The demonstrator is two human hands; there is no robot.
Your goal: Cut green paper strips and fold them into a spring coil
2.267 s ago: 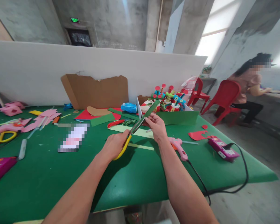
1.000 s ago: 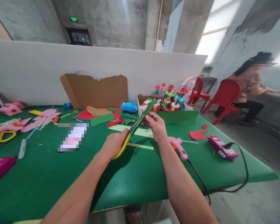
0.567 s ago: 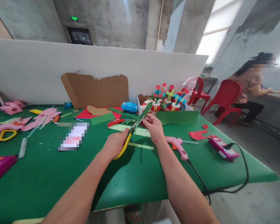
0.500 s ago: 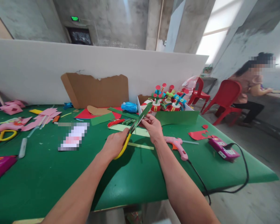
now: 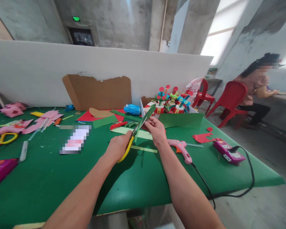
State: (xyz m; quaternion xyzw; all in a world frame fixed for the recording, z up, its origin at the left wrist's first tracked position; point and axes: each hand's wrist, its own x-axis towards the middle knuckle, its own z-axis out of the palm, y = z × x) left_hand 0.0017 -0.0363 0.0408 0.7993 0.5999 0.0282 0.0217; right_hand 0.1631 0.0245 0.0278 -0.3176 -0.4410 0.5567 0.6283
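Scissors with a yellow handle (image 5: pixel 126 152) are in my left hand (image 5: pixel 117 147), its fingers closed round the grip. Their blades point up and right, lying across a strip of green paper (image 5: pixel 150 112). My right hand (image 5: pixel 156 129) pinches this paper beside the blade tips. A narrow sliver of the paper hangs down at the blades. Below the hands, a pale green strip (image 5: pixel 144 149) and a wider pale green piece (image 5: pixel 146 135) lie on the table. Just behind are green striped paper coils (image 5: pixel 131 124) and a red item (image 5: pixel 119 125).
On the green table (image 5: pixel 69 187), a pink glue gun (image 5: pixel 184 152) with a black cable lies right of my right forearm, near a purple box (image 5: pixel 228 152). Behind stands a box of colourful paper figures (image 5: pixel 159 109). Pink paper scraps (image 5: pixel 46 119) lie left. A person (image 5: pixel 255 86) sits far right.
The narrow sliver at the scissor blades hangs slightly lower and further left. Both hands stay almost in the same place, still holding the scissors and the green paper.
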